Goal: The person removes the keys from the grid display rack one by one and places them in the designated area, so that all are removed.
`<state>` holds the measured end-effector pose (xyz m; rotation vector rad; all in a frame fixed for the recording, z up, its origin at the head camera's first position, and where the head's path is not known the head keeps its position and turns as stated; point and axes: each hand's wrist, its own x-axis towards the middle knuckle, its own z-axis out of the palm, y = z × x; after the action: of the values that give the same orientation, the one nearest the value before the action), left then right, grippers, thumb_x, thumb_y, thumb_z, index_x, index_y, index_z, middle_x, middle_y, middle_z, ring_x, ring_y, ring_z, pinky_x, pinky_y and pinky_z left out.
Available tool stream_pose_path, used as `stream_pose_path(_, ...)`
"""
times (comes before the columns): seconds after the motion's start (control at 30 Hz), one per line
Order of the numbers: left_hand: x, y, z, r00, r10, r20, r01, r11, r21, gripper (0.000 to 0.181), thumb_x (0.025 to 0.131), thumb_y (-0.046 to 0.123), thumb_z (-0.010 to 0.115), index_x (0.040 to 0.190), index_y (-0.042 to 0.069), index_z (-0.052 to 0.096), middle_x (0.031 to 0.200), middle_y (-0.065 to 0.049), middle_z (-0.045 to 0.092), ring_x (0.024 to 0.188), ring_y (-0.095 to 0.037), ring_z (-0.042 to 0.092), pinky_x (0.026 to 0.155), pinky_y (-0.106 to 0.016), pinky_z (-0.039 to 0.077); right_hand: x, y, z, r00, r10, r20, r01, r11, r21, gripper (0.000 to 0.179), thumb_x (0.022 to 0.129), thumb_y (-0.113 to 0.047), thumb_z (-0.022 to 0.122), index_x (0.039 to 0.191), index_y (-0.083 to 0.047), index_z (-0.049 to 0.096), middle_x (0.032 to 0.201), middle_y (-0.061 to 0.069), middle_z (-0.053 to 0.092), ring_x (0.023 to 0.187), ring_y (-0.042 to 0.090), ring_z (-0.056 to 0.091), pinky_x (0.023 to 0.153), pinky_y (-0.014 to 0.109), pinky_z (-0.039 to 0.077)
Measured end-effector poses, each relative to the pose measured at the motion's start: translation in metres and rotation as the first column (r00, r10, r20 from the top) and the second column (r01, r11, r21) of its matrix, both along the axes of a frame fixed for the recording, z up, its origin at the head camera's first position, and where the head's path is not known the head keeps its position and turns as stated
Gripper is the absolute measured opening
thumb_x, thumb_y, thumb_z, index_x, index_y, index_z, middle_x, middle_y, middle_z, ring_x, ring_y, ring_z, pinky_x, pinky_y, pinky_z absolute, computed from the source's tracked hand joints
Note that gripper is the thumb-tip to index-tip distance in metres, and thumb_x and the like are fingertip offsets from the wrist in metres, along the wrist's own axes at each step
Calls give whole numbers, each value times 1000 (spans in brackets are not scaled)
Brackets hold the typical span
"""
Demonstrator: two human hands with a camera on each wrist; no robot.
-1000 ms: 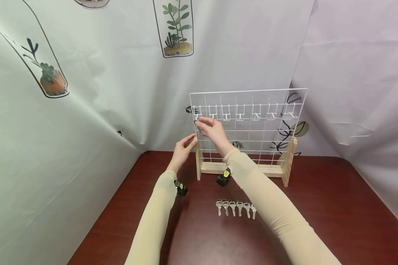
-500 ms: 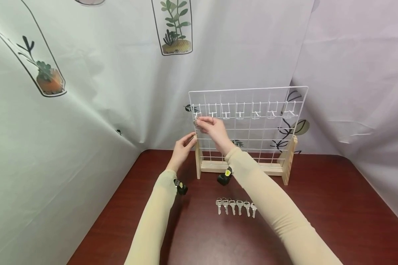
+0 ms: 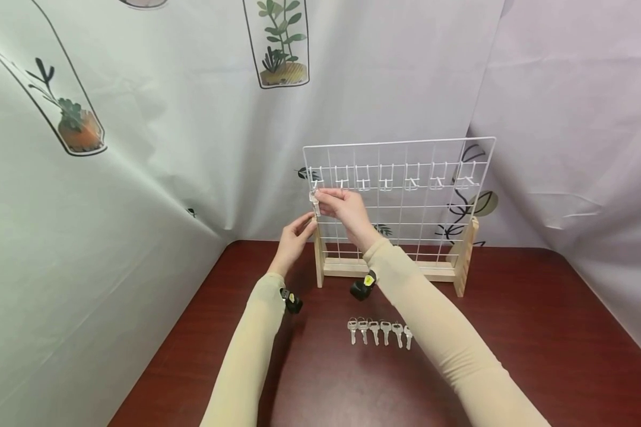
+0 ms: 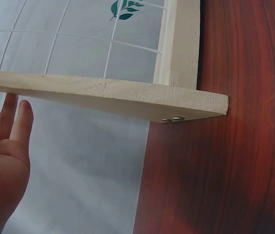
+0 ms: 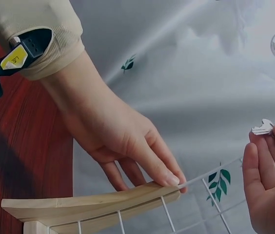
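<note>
My left hand (image 3: 292, 240) pinches the top of the left wooden upright (image 3: 319, 261) of a white wire grid rack (image 3: 390, 207). In the right wrist view, its thumb lies on one side of that upright (image 5: 93, 201). Between thumb and fingers, my right hand (image 3: 345, 210) pinches a silver key (image 3: 314, 204) by its ring end. The key hangs blade down just below the leftmost hook (image 3: 316, 184); whether the ring is on the hook cannot be told. On the table lies a row of several silver keys (image 3: 374, 333), partly beside the right sleeve.
Several more white hooks (image 3: 386, 184) line the grid to the right. The rack's right wooden upright (image 3: 466, 258) stands on the dark red-brown table (image 3: 523, 320). A pale plant-printed curtain (image 3: 203, 118) rises behind and at the sides.
The key in my right hand has swung into plain view, now hanging downward beside the fingertips. My right hand has shifted very slightly; my left hand keeps its place on the upright.
</note>
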<state>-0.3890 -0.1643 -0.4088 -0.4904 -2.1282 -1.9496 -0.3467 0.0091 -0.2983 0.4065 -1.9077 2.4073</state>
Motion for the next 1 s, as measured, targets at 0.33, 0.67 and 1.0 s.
stream_pose_path(0.33,-3,2,-2,1000,-1,-31,1,1000,14,44,100,19,66,140,0,58,144,-17,56,132,-28,53,107,-37,48,9,5,-2,999,25,-37,-25,1000,-2,31,96,-12,71,120,7,69,112,18,73,93,23,73,88,34,59)
stream_pose_path(0.67,0,-1,5,1000,-18,-2,18,1000,16,46,101,20,65,142,0,56,146,-16,53,134,-27,51,109,-36,45,27,18,1,992,62,-114,-57,997,48,30,96,-13,71,117,7,69,102,11,75,94,25,73,92,41,57)
stream_pose_path(1.0,-1,3,0,1000,-2,-12,3,1000,26,46,100,17,65,140,-3,56,144,-19,55,134,-30,51,108,-35,46,43,45,-5,989,46,-142,-36,997,72,33,96,-12,69,118,12,67,99,3,75,94,16,70,96,44,55)
